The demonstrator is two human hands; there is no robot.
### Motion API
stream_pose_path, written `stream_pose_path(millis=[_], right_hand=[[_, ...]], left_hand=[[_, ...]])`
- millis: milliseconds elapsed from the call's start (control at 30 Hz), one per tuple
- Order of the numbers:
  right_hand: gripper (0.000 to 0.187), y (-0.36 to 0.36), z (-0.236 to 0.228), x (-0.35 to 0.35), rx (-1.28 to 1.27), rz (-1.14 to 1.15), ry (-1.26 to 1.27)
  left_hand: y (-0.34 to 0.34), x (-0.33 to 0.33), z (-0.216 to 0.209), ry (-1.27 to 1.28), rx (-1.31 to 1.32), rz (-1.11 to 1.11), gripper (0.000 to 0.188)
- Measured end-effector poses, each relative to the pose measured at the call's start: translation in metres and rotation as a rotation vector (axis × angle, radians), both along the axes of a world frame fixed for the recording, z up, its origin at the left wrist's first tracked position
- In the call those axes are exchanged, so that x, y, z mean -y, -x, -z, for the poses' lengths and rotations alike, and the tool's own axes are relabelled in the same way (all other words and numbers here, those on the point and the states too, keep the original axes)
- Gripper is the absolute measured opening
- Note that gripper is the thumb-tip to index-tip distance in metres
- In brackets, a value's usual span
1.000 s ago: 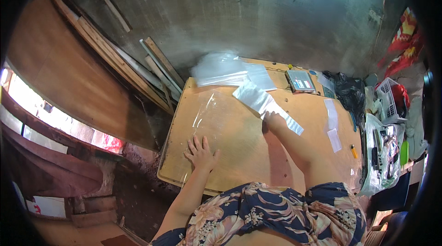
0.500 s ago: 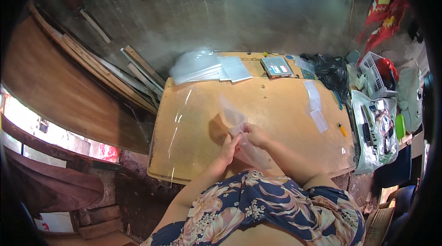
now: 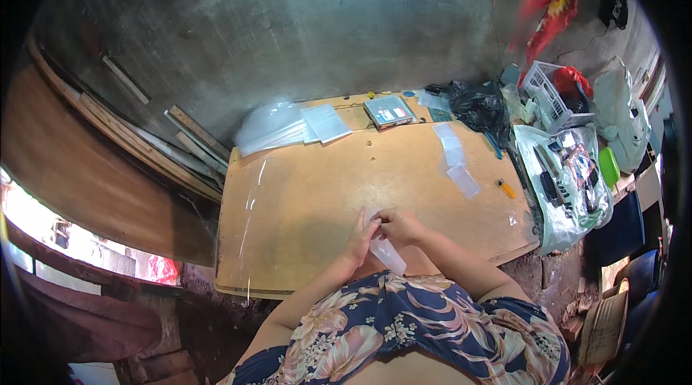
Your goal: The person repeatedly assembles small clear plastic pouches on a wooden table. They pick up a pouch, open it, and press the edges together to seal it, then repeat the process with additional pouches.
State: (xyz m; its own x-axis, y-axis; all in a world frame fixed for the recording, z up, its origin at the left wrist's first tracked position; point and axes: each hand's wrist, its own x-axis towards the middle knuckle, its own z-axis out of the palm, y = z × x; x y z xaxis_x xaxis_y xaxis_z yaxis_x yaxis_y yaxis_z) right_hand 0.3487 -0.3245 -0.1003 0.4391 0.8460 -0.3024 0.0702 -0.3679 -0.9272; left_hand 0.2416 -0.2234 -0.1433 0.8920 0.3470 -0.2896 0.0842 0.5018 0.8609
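Observation:
Close to my body, over the table's near part, a translucent plastic sheet (image 3: 388, 255) hangs between my two hands. My left hand (image 3: 359, 242) is closed on its upper left part, with fingers pointing up and away from me. Against it, my right hand (image 3: 402, 227) pinches the upper right part with bent fingers. The fingertips of both hands meet and hide the sheet's top edge. Below them the sheet narrows and slants toward my lap. Whether it is a flat sheet or a bag cannot be made out.
On the wooden table (image 3: 303, 190) lie a stack of clear plastic sheets (image 3: 270, 129), a flat box (image 3: 389, 112), small translucent pieces (image 3: 453, 151) and an orange lighter (image 3: 507, 188). A black plastic bag (image 3: 479, 107), a white crate (image 3: 544, 96) and a clear bag of items (image 3: 566, 187) crowd the right side.
My hands have drawn closer together and nearer my body. The sheet, spread wide above and below them before, is now gathered smaller. The whole view has shifted to the right.

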Motion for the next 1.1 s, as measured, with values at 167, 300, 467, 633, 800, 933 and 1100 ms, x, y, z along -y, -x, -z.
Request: stream_pose_path(millis=[167, 300, 467, 633, 800, 933, 1100], right_hand=[[0.018, -0.014, 0.021, 0.019, -0.122, 0.126, -0.122], [0.011, -0.032, 0.022, 0.042, -0.385, 0.185, -0.213], [0.018, -0.085, 0.006, 0.085, -0.5, 0.56, -0.42], [0.013, -0.127, -0.016, 0.153, -0.444, 0.848, -0.528], [0.017, -0.118, -0.031, 0.174, -0.491, 0.827, -0.552], [0.032, -0.096, -0.033, 0.153, -0.556, 0.745, -0.591], [0.029, -0.079, -0.027, 0.121, -0.605, 0.681, -0.627]], left_hand=[[-0.013, 0.019, 0.003, 0.114, 0.05, 0.159, 0.044], [-0.026, 0.016, 0.019, 0.051, -0.04, 0.231, 0.041], [-0.043, -0.021, 0.039, 0.093, -0.105, -0.187, 0.039], [-0.06, -0.088, 0.026, 0.231, -0.168, -0.553, 0.046], [-0.102, -0.14, -0.001, 0.281, -0.03, -0.308, 0.076], [-0.124, -0.105, -0.02, -0.282, -0.541, 0.19, 0.084], [-0.106, 0.009, -0.032, -0.412, 0.067, 0.581, 0.044]])
